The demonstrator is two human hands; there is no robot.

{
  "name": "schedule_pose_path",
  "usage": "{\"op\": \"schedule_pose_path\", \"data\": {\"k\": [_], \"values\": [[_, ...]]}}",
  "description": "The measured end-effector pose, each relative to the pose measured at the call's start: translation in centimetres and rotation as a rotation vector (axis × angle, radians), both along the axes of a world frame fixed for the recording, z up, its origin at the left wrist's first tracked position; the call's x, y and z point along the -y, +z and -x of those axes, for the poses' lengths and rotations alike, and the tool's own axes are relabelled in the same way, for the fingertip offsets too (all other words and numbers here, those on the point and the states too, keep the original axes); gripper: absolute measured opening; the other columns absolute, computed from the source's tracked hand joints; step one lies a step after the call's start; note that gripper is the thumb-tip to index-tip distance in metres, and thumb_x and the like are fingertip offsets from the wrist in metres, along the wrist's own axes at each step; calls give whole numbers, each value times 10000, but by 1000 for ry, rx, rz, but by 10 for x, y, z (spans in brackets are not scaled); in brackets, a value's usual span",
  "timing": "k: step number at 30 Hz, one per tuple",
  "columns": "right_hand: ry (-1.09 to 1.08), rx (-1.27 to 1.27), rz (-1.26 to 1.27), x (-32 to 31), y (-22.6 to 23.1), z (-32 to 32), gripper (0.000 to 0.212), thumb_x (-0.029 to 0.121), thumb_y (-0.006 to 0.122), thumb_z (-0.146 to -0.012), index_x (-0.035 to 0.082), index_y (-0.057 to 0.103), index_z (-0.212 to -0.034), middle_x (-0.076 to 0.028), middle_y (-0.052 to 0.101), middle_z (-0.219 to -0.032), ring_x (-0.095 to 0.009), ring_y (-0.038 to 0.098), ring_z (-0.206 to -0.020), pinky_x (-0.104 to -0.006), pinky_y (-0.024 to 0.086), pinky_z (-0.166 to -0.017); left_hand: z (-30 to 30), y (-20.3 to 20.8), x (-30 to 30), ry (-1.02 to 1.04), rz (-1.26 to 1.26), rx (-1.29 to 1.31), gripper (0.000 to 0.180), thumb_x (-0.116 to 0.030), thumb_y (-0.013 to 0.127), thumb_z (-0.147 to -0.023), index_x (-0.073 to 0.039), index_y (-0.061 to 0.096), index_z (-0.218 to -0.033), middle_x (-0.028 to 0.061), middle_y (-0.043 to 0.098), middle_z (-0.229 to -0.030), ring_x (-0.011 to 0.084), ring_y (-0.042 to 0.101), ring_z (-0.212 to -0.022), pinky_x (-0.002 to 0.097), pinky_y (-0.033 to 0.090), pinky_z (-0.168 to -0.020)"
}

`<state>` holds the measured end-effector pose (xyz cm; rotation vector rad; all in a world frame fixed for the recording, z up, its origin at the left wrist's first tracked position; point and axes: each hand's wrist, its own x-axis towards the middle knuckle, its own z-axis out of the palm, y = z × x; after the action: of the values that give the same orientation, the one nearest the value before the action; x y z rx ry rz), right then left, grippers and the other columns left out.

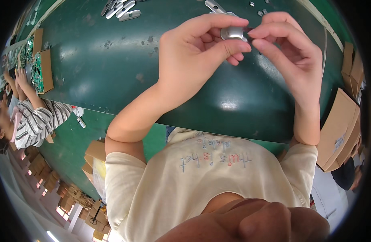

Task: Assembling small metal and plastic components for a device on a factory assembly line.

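Observation:
A small curved silver metal casing [233, 33] is held above the green table by my left hand [185, 52], its thumb and fingers closed around the piece. At the casing's right end, my right hand [296, 50] pinches with thumb and forefinger. A tiny dark bit shows between those fingertips, too small to name. Beyond my hands lies another elongated silver plate [215, 6], partly covered by my left hand. Several small shiny metal pieces [260, 13] are scattered near the far edge.
Several oblong silver plates [125, 10] lie in a pile at the far left of the green table [104, 64]. Cardboard boxes of green circuit boards [46, 70] stand at its left end, near a person in a striped top [40, 121]. An open carton [338, 129] is at right.

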<state>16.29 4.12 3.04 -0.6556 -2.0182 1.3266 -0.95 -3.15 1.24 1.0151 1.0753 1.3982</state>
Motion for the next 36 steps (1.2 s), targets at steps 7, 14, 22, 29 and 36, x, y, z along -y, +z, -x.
{"op": "schedule_pose_path", "data": {"k": [7,14,22,29,36], "values": [[-37,-171,384,1,3,2,199,-99,573,-779,-11,550,-957,-70,489,-1012,-107,512,-894,-210,415,-742,-10,-4,-2,-20,-112,-60,301,93,615,-787,71,567,-1083,144,644,-848,154,629,-707,246,540,-632],[60,-26,562,-20,12,6,238,17,603,-830,14,530,-1058,-62,562,-991,-112,552,-877,-232,458,-714,-3,-6,-8,-5,96,132,293,53,631,-797,39,579,-1085,115,647,-900,123,626,-717,231,527,-635],[-217,578,-681,-223,-8,117,593,296,662,-782,85,417,-1279,-179,480,-1219,-337,464,-1137,-388,415,-925,20,-4,-14,208,9,57,271,40,635,-794,48,589,-1061,105,644,-892,113,622,-723,238,540,-633],[-330,1037,-951,-420,-57,203,614,157,598,-749,223,412,-1331,-99,263,-1444,-402,187,-1320,-561,206,-1041,16,-25,-30,163,12,-40,261,-15,654,-800,12,598,-1054,83,615,-865,119,643,-695,239,536,-620],[-238,141,-1364,-330,-71,322,503,149,572,-775,102,407,-1248,-91,505,-1141,-221,486,-1030,-378,433,-816,17,-13,-23,194,25,-80,255,-36,655,-806,9,598,-1051,77,619,-865,122,647,-688,232,531,-614]]}}
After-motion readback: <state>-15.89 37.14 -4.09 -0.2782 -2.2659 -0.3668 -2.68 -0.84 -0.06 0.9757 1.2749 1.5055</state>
